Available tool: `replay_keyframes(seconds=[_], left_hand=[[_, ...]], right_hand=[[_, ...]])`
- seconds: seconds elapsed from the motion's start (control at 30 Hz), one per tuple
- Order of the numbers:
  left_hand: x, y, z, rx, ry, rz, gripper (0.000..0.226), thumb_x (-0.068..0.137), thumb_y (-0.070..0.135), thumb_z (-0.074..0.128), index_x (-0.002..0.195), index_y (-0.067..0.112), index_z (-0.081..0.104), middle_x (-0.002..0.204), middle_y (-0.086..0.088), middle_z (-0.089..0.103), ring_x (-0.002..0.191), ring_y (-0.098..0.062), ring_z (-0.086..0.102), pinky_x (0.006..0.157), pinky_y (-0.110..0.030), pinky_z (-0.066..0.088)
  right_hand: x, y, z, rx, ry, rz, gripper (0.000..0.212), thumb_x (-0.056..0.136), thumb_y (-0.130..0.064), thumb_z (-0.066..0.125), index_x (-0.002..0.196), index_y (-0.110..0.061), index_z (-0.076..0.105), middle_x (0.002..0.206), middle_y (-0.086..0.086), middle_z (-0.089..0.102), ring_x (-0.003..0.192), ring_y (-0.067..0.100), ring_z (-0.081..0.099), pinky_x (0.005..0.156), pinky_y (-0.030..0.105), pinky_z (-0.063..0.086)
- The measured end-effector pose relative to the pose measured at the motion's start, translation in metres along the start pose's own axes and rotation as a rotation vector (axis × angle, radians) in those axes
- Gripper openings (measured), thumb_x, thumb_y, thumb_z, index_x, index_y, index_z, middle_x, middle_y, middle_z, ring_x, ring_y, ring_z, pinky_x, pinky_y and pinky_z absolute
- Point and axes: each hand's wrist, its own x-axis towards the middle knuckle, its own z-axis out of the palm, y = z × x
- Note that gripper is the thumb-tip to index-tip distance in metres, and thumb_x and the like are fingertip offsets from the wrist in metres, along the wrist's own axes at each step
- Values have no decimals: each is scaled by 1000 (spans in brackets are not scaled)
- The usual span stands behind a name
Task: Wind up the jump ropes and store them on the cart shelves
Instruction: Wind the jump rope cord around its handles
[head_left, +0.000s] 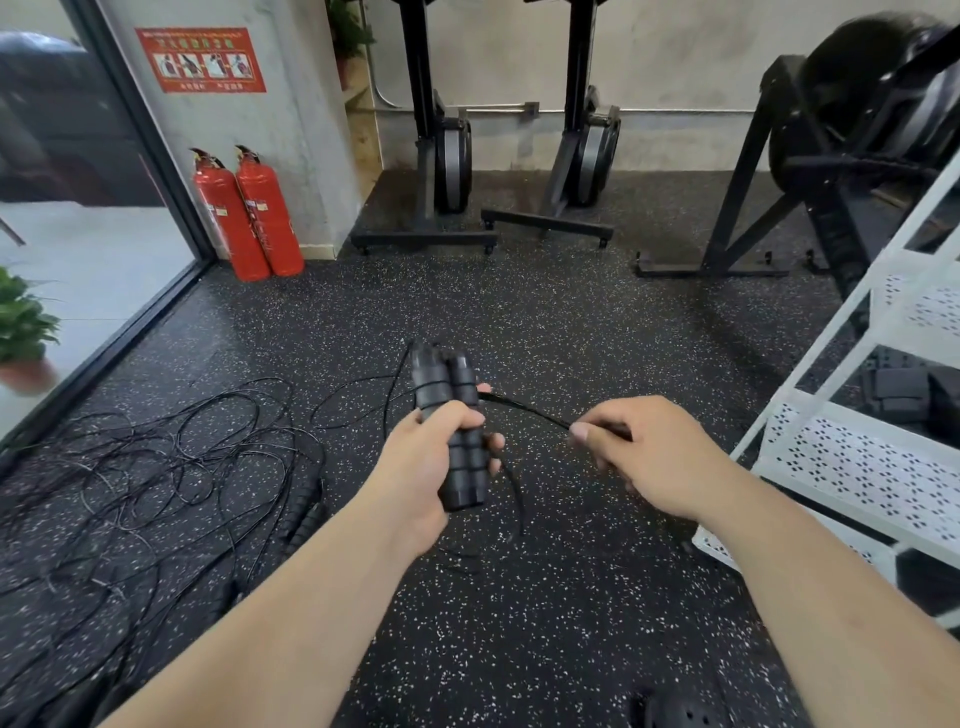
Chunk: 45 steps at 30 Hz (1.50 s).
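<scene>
My left hand (421, 462) grips the two black ribbed handles (452, 415) of a jump rope, held side by side and upright over the floor. A black cord (524, 409) runs from the handles to my right hand (649, 457), which pinches it between thumb and fingers. More of this cord loops down to the floor behind and below the handles. A tangle of other black jump ropes (156, 467) lies on the floor to the left, with two more handles (306, 512) at its right edge. The white cart (852, 457) with perforated shelves stands at the right.
Two red fire extinguishers (249, 213) stand by the wall at the back left, beside a glass door. Black rowing machines (447, 156) and an exercise bike (857, 156) line the back. A potted plant (23, 332) is at the far left. Dark items sit on the cart's shelf (904, 395).
</scene>
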Motion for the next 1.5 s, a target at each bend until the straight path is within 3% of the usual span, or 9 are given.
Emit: replay_keyframes(seconds=[0.1,0.23,0.4,0.6,0.83,0.97,1.17,1.3,1.5], left_hand=[[-10,-13,10,42,-94,-56,38,95,0,63,132,8,66,110,-14,76,75,-25,67,68,-41,57],[-22,-30,22,120,-218,-142,39,95,0,62,134,2,65,98,-15,70,75,-24,67,66,-39,56],[-13,-18,15,121,-155,-57,35,97,-1,59,126,11,75,103,-11,74,75,-22,67,69,-39,55],[-1,-2,3,11,-11,9,32,96,-1,61,123,11,74,100,-10,74,71,-22,68,69,-39,55],[-21,-28,24,81,-187,-125,37,97,-1,59,132,2,69,103,-15,72,73,-23,66,67,-38,55],[-9,-13,14,52,-107,-38,33,97,-1,58,122,13,75,109,-9,78,73,-21,67,70,-39,55],[5,8,-4,-40,49,17,29,97,0,60,121,11,71,102,-8,77,71,-21,68,70,-39,54],[3,13,-11,386,26,-74,30,92,2,65,122,5,64,115,-22,77,73,-24,69,67,-38,56],[-2,-2,-7,882,-30,-42,18,91,10,64,108,15,68,92,-11,81,66,-17,67,61,-32,53]], right_hand=[[2,-5,11,12,32,-21,20,105,-45,60,94,-37,74,71,-15,70,47,2,54,55,32,49],[6,-5,25,-55,24,-52,28,104,-40,64,76,-43,65,69,-18,68,55,3,56,56,29,42],[5,-2,20,20,-73,-48,11,105,-38,64,97,-36,71,68,-16,69,50,2,55,57,31,48],[1,2,7,-37,-43,-16,20,109,-41,53,99,-42,71,76,-14,71,62,22,67,63,41,58],[-1,-15,26,-153,-23,-78,35,107,-32,59,73,-41,54,69,-12,62,62,9,59,54,19,36],[1,-8,17,-106,-96,-14,26,109,-41,55,86,-33,64,68,-6,71,56,8,65,61,37,54],[-1,2,8,-126,-18,46,40,111,-49,44,86,-27,67,66,-3,68,55,15,62,64,42,55],[3,10,4,-191,121,103,38,112,-48,39,93,-29,66,78,-9,69,71,13,65,72,39,55],[5,16,2,-291,262,189,35,111,-50,42,125,-29,66,97,-5,73,89,22,65,83,44,57]])
